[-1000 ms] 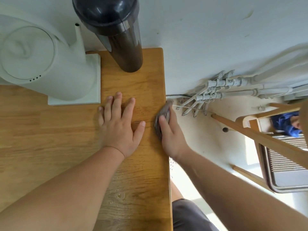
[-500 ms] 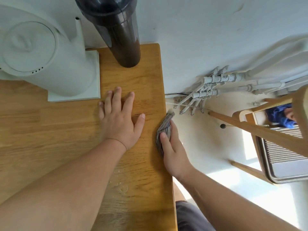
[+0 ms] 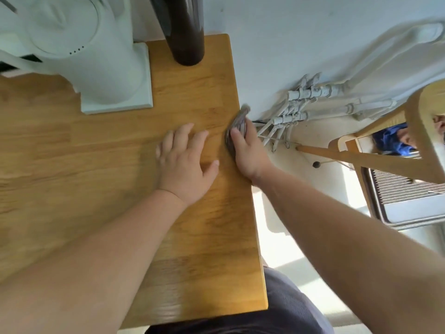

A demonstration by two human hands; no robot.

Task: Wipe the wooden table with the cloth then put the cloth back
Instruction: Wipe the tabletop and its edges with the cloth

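The wooden table [image 3: 72, 153] fills the left and middle of the head view. My left hand [image 3: 185, 160] lies flat on its top near the right edge, fingers spread. My right hand [image 3: 248, 150] grips a grey striped cloth [image 3: 239, 121] against the table's right edge, thumb on the tabletop side and fingers wrapped over the side. Most of the cloth is hidden under the hand.
A white kettle on a square base [image 3: 96, 68] stands at the table's back left. A dark cylinder [image 3: 185, 30] stands by the wall. White pipes [image 3: 301, 107] run along the floor to the right, beside a wooden chair [image 3: 409, 160].
My right hand has slid the cloth along the table's right edge, first toward me, then back toward the wall. My left hand has stayed flat on the top.
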